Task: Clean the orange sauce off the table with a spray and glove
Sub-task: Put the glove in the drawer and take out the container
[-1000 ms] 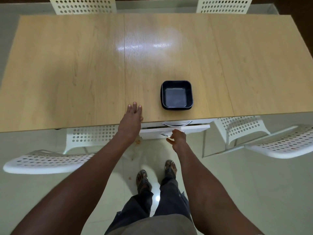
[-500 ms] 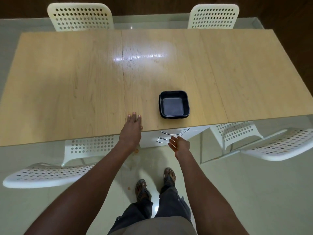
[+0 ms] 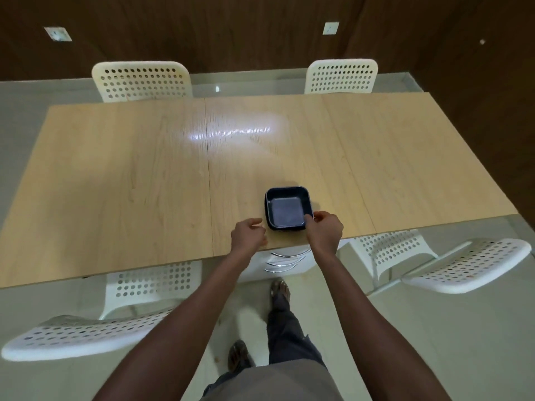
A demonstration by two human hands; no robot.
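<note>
Wide wooden surface [image 3: 144, 175], flanked by white perforated chairs [image 3: 142, 81], bare of any visible orange sauce, spray or glove. Near the front edge, a dark square dish [image 3: 286, 209]. Right hand [image 3: 324, 230] pinching its near right corner; left hand [image 3: 249, 234] loosely curled, empty, just beside its left.

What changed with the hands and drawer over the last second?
The right hand left the drawer handle and now pinches the near right corner of the black dish. The left hand lifted off the table edge and curled beside the dish. The drawers look shut. The dish stayed on the table.
</note>
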